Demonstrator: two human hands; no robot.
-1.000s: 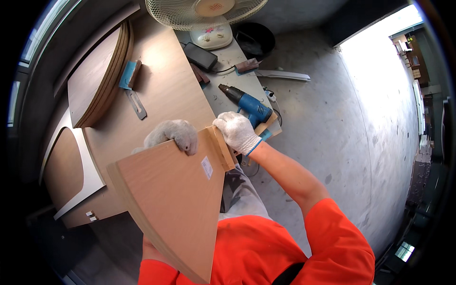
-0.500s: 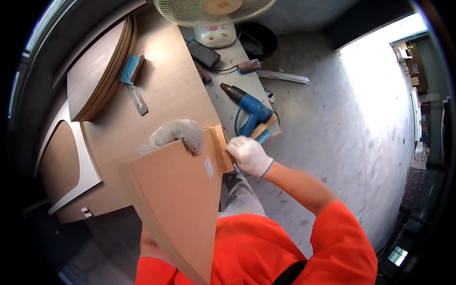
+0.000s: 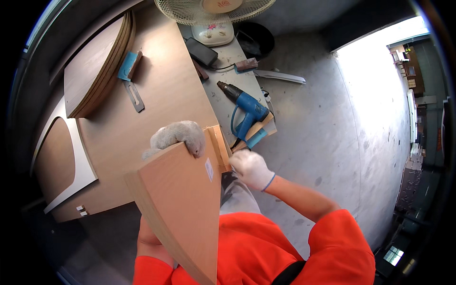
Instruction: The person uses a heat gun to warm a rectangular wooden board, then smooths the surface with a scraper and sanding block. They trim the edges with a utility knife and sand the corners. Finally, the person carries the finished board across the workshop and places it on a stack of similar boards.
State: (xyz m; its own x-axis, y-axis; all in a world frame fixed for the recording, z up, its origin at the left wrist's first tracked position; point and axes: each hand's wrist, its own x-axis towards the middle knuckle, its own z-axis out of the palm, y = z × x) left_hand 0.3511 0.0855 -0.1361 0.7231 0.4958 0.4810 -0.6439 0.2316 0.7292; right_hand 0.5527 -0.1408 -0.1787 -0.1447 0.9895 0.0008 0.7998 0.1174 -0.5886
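Observation:
My left hand (image 3: 179, 135), in a grey glove, is closed over the top edge of a wedge-shaped wooden panel (image 3: 183, 190) with a curved edge and a small white label. The panel stands tilted against my body and partly covers my left forearm. Beyond its right side, a light wood block (image 3: 219, 148) sits at the edge of the wooden worktable (image 3: 156, 90). My right hand (image 3: 251, 169), in a white glove, is closed close beside the block's near end. Whatever its fingers hold is hidden and blurred.
A blue heat gun (image 3: 246, 107) lies on a narrow side table beside a black box (image 3: 201, 51) and a fan (image 3: 213, 12). Stacked curved boards (image 3: 97, 66), a blue-and-brown block (image 3: 129, 65) and a slotted metal plate (image 3: 134, 96) lie on the worktable. A white curved frame (image 3: 76, 142) is at left.
My right hand has moved a little toward me along the wood block. The left hand keeps its grip, and the panel has shifted only slightly.

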